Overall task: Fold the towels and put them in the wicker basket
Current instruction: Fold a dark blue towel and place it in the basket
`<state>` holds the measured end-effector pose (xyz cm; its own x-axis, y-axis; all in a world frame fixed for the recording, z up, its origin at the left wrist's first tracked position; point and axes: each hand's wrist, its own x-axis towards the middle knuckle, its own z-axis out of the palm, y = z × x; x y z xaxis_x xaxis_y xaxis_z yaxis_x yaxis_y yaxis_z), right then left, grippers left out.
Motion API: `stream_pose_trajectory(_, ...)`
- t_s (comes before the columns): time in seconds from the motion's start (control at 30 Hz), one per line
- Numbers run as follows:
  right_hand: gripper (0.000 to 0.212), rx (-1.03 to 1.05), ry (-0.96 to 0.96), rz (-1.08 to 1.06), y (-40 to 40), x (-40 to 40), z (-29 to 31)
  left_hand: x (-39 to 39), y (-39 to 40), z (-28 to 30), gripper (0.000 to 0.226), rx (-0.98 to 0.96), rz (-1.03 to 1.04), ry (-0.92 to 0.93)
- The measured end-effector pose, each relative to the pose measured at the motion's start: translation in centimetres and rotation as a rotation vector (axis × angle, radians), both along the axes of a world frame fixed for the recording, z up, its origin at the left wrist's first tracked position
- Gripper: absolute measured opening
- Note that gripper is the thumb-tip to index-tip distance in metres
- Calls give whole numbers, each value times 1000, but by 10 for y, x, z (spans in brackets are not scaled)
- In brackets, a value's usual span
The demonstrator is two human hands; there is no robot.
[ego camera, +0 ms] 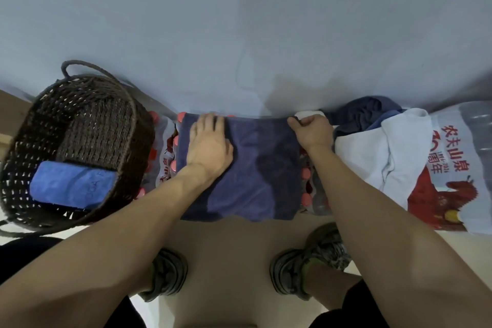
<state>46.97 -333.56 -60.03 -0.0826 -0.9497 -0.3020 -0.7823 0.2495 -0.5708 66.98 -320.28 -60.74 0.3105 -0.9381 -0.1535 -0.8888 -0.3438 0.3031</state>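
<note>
Forearms fill the lower frame, shoes [306,266] on the floor between them.

Grip: right hand [311,132], centre-right, fingers curled, pinching the far right corner of the navy towel [255,168]. Left hand [209,145], centre, lies flat with fingers spread, pressing the towel's left half down.

Navy towel sits mid-frame, spread over shrink-wrapped packs of red-capped bottles [173,165], far edge against the wall. Looks already doubled at least once; can't tell how many layers.

Step, my read: mid-fold on this towel. Left hand anchors, right hand holds the corner to carry it over.

Next move calls for: bring the right corner across toward the left edge, keep the left hand down so the cloth doesn't slide on the slick plastic wrap, line up the edges, flatten. The bottle caps make an uneven bed, so the fold may drift.

Outward: basket [32,146] at left, just beside the packs, one folded blue towel [72,186] lying inside at its near end. Plenty of room left in it.

Right of frame: loose pile on another pack, dark blue cloth [364,112] at the back, white cloth [383,152] in front. Likely the towels left to do.
</note>
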Motion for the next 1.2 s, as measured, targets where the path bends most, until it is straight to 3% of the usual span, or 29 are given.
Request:
stream_pose_trajectory(0.1,29,-80,5,-25,13,-2,11,-24,-18,3,45,-140,-265,130)
stream_pose_trajectory(0.23,19,-65,26,-73,58,-7,15,-51,-38,-11,43,-79,-416,176)
stream_pose_trajectory(0.3,12,-33,1,-58,88,-13,9,-54,-42,-20,41,-51,-409,139)
stream_pose_trajectory(0.5,46,47,74,-39,146,-34,-4,-60,-40,-28,45,2,-399,123)
stream_pose_trajectory(0.63,20,50,44,-8,150,-38,-2,-58,-38,-29,52,26,-404,144)
stream_pose_trajectory(0.7,29,21,5,-14,152,-40,0,-57,-39,-28,52,31,-405,144)
stream_pose_trajectory(0.8,18,3,-132,-131,158,-43,4,-56,-42,-26,52,44,-405,161)
stream_pose_trajectory(0.93,23,-58,-277,-166,164,-50,8,-55,-46,-25,51,49,-389,181)
stream_pose_trajectory(1.03,30,73,-372,-190,167,-58,12,-57,-46,-25,51,52,-378,203)
stream_pose_trajectory(1.13,24,365,-567,-232,168,-63,18,-57,-47,-27,50,37,-366,218)
stream_pose_trajectory(1.2,24,523,-507,-143,167,-66,16,-57,-46,-28,50,34,-365,219)
